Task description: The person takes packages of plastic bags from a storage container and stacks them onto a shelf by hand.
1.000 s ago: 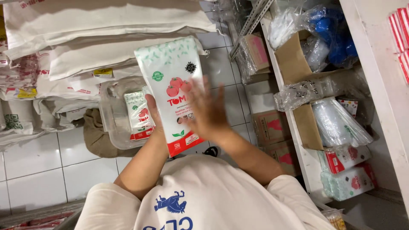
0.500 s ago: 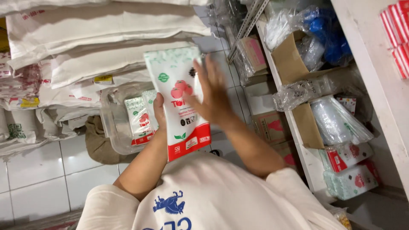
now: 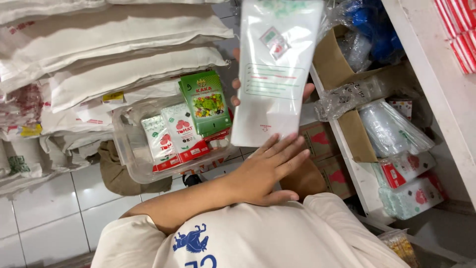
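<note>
Gripping white pouch [image 3: 274,74] behind with right hand [image 3: 238,89], left hand [image 3: 265,171] released flat beneath, risking slip into plastic tub [image 3: 134,149].

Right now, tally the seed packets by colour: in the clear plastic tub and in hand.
White packets with red fruit picture, standing in the clear plastic tub: 2
Green packet with vegetable picture, in the tub: 1
White glossy pouch, held up behind by the right hand, left hand at its lower edge: 1
Total: 4
</note>
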